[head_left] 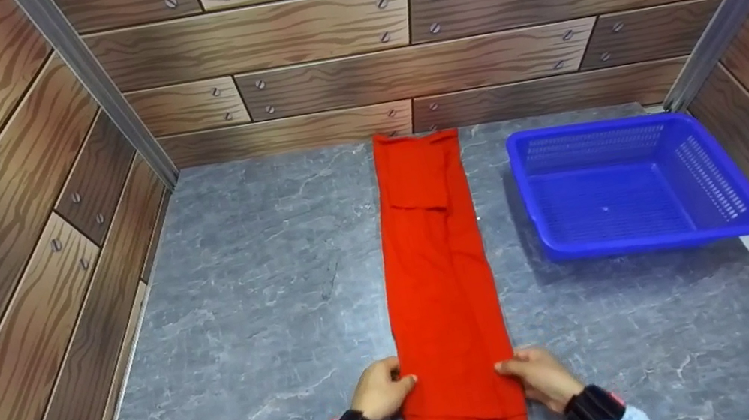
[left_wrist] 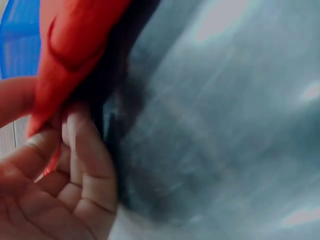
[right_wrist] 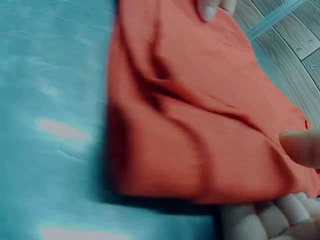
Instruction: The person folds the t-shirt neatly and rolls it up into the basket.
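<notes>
A red garment, folded into a long narrow strip, lies on the grey surface and runs away from me. A shorter flap is folded over at its far end. Near the close end, my left hand pinches the left edge, thumb on top and fingers beneath. On the opposite edge my right hand has the same kind of hold. In the left wrist view the cloth is gathered between thumb and fingertips. Layered folds of the garment show in the right wrist view, with fingers under its edge.
A blue plastic basket with slotted sides stands to the right of the garment, near the right wall. Wood-patterned panels enclose the back and both sides. The grey marbled surface extends on either side of the cloth.
</notes>
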Demonstrator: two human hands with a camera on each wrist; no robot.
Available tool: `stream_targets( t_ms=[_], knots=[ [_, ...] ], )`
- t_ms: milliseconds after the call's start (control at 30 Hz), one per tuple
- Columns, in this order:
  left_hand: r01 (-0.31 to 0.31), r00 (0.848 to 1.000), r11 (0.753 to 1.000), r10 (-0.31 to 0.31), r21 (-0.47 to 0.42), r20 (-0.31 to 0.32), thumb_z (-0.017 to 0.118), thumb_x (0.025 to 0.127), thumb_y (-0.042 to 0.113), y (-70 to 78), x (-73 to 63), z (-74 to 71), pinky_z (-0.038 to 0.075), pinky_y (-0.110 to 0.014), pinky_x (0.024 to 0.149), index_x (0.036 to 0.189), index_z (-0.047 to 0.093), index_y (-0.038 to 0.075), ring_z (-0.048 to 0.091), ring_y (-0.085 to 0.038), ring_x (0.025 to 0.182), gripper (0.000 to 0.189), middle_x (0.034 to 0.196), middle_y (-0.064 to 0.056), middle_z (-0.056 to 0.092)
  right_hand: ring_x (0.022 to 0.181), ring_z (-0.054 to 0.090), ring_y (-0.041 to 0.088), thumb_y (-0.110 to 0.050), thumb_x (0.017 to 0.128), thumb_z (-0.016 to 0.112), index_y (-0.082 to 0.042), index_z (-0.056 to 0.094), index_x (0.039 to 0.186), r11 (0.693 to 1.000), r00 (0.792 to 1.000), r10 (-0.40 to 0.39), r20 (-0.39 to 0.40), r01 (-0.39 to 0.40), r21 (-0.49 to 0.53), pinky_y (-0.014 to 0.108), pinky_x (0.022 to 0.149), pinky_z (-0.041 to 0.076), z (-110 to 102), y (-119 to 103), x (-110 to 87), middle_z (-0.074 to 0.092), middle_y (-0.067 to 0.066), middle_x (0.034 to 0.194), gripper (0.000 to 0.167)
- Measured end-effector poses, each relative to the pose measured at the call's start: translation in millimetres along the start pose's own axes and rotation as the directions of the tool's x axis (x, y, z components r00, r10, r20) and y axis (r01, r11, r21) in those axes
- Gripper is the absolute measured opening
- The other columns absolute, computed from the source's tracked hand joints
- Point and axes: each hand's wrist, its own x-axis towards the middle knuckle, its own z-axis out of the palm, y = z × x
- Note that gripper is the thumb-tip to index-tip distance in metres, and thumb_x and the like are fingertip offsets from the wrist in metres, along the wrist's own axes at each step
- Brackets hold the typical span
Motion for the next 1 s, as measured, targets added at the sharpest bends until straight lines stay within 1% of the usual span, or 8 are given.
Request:
stream_targets(
  t_ms=[100, 267, 333, 433, 600, 767, 900, 1000],
  knots=[
    [-0.013, 1.000, 0.997, 0.012, -0.079, -0.017, 0.064, 0.092, 0.019, -8.9, -8.7, -0.2, 0.043, -0.030, 0.067, 0.097, 0.062, 0.007, 0.053, -0.012, 0.073, 0.013, 0.083, -0.002, 0.062, 0.070, 0.064, 0.008, -0.015, 0.091, 0.065, -0.011, 0.060, 0.081, 1.000, 1.000, 0.008, 0.014, -0.008, 0.016, 0.026, 0.065, 0.056, 5.1, 7.9, -5.4, 0.063, -0.004, 0.077, 0.012],
    [0.008, 1.000, 0.971, -0.013, -0.240, -0.018, 0.061, 0.094, 0.013, -22.1, -27.5, 4.0, 0.041, -0.024, 0.058, 0.096, 0.050, 0.004, 0.049, -0.011, 0.063, 0.015, 0.071, 0.002, 0.051, 0.067, 0.064, 0.009, -0.016, 0.092, 0.064, -0.011, 0.056, 0.080, 0.999, 0.998, 0.010, -0.066, -0.008, 0.035, 0.027, 0.061, 0.055, 13.0, 15.6, -11.8, 0.060, -0.003, 0.074, 0.016],
    [0.024, 0.999, 0.956, -0.035, -0.292, -0.031, 0.062, 0.093, 0.011, -26.1, -35.3, 8.0, 0.040, -0.022, 0.054, 0.099, 0.047, 0.004, 0.050, -0.009, 0.059, 0.018, 0.068, 0.002, 0.053, 0.069, 0.066, 0.011, -0.017, 0.092, 0.065, -0.005, 0.058, 0.093, 0.999, 0.994, -0.001, -0.106, 0.005, 0.042, 0.029, 0.062, 0.056, 14.4, 18.3, -15.2, 0.063, -0.002, 0.078, 0.014],
    [0.033, 0.996, 0.930, -0.060, -0.365, -0.063, 0.063, 0.092, 0.010, -30.0, -44.3, 14.5, 0.041, -0.021, 0.053, 0.111, 0.045, 0.005, 0.052, -0.007, 0.057, 0.027, 0.069, 0.000, 0.062, 0.074, 0.069, 0.015, -0.018, 0.094, 0.063, 0.003, 0.049, 0.124, 0.998, 0.991, -0.032, -0.127, 0.039, 0.056, 0.031, 0.064, 0.057, 14.1, 21.8, -20.4, 0.069, 0.001, 0.085, 0.040],
    [0.011, 0.996, 0.912, -0.047, -0.410, -0.077, 0.060, 0.096, 0.011, -31.4, -51.6, 21.1, 0.037, -0.018, 0.053, 0.126, 0.051, 0.010, 0.041, -0.004, 0.053, 0.031, 0.065, 0.003, 0.053, 0.070, 0.067, 0.012, -0.016, 0.100, 0.054, -0.003, 0.027, 0.152, 0.990, 0.988, -0.126, -0.091, 0.131, 0.048, 0.030, 0.064, 0.058, 10.7, 25.4, -27.1, 0.068, 0.000, 0.082, 0.061],
    [-0.009, 0.998, 0.913, -0.018, -0.408, -0.064, 0.054, 0.098, 0.010, -33.1, -52.5, 20.6, 0.033, -0.017, 0.055, 0.115, 0.063, 0.008, 0.034, -0.003, 0.054, 0.019, 0.067, 0.006, 0.047, 0.067, 0.056, 0.006, -0.018, 0.102, 0.049, 0.001, 0.050, 0.140, 0.977, 0.974, -0.213, -0.076, 0.212, -0.022, 0.026, 0.066, 0.056, 8.8, 32.0, -30.1, 0.054, -0.003, 0.082, 0.042],
    [-0.003, 0.998, 0.916, -0.022, -0.401, -0.057, 0.047, 0.093, -0.002, -36.2, -50.6, 20.7, 0.030, -0.016, 0.051, 0.116, 0.064, 0.008, 0.031, -0.002, 0.049, 0.030, 0.076, 0.000, 0.058, 0.065, 0.051, 0.004, -0.015, 0.100, 0.051, 0.002, 0.057, 0.132, 0.964, 0.964, -0.262, -0.046, 0.259, -0.066, 0.020, 0.064, 0.052, 6.2, 36.4, -30.8, 0.048, -0.006, 0.078, 0.037],
    [-0.014, 0.998, 0.923, -0.011, -0.386, -0.061, 0.044, 0.089, -0.009, -37.9, -48.6, 22.9, 0.030, -0.016, 0.049, 0.117, 0.065, 0.006, 0.031, -0.002, 0.048, 0.038, 0.098, -0.010, 0.069, 0.072, 0.055, -0.001, -0.007, 0.097, 0.053, 0.005, 0.057, 0.132, 0.948, 0.951, -0.309, -0.010, 0.307, -0.087, 0.016, 0.066, 0.049, 4.5, 38.8, -31.7, 0.063, -0.009, 0.090, 0.037]
  ],
)
